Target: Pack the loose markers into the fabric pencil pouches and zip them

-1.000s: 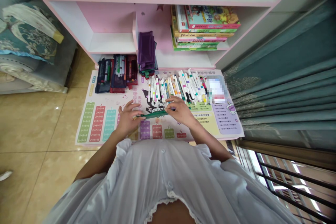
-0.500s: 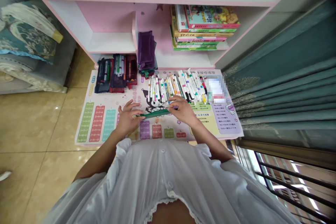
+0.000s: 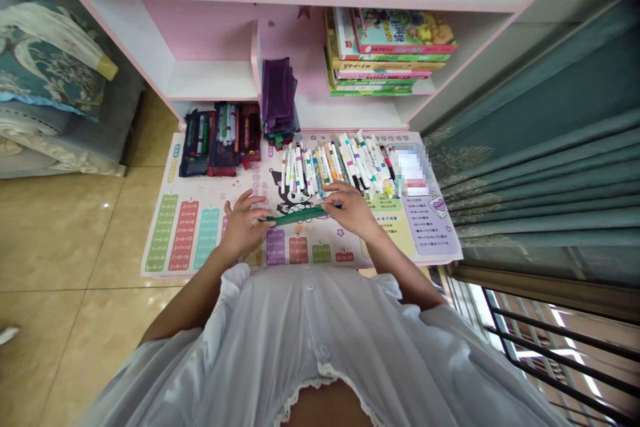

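A flat green pencil pouch (image 3: 296,216) is stretched between both my hands above a colourful desk mat (image 3: 195,230). My left hand (image 3: 243,223) pinches its left end, fingers curled. My right hand (image 3: 351,208) grips the right end, fingers closed. Just behind my right hand lies a row of several markers (image 3: 333,163) with coloured caps, side by side on the mat.
Dark pouches filled with pens (image 3: 220,137) lie at the mat's back left. Folded purple pouches (image 3: 279,97) stand against the pink shelf divider. A stack of books (image 3: 387,50) sits on the shelf. A teal curtain (image 3: 540,167) hangs right; a sofa cushion (image 3: 47,73) left.
My right hand has shifted slightly toward the row of markers while holding the green pouch. My left hand stays put.
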